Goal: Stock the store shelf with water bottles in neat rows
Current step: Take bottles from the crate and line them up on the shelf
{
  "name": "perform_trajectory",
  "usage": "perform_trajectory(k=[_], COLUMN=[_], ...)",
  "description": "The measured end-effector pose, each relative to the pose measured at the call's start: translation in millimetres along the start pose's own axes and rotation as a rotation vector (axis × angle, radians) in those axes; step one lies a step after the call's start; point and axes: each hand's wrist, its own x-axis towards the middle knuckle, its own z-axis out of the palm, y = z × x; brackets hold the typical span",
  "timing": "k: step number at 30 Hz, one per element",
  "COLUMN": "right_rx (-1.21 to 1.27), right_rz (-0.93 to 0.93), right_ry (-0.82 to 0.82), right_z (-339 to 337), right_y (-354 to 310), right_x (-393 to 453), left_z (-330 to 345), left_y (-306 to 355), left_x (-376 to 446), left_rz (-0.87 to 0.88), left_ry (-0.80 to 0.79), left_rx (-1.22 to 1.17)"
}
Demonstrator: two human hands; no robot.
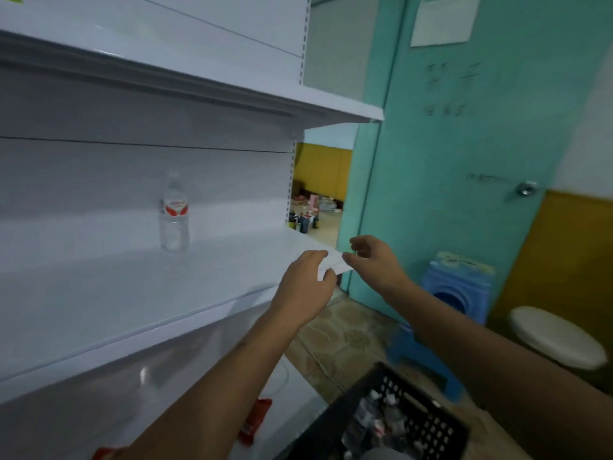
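A small shop, plainly not yet fully stocked: white metal gondola shelving [139,293] with slotted uprights fills the left of the frame, one clear plastic water bottle with a red label [174,215] standing alone on it. At lower right a black perforated plastic crate [428,423] holds more bottles. Through the gap by the turquoise door [464,194], loose goods lie on a floor.

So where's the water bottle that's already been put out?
The water bottle stands upright, alone on the middle white shelf, left of centre in the head view, near the back panel and well left of both hands.
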Motion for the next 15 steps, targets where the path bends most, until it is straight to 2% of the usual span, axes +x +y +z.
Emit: perform_trajectory(k=[9, 15], right_rx=[0.015, 0.019], right_rz=[0.172, 0.254], right_ry=[0.138, 0.156], right_z=[-41, -58], right_y=[54, 103], right_x=[-47, -65], left_z=[62, 113], left_y=[19, 23], left_x=[-1, 2], left_rz=[0.124, 0.106], left_ry=[-0.172, -0.248], left_rx=[-0.074, -0.09])
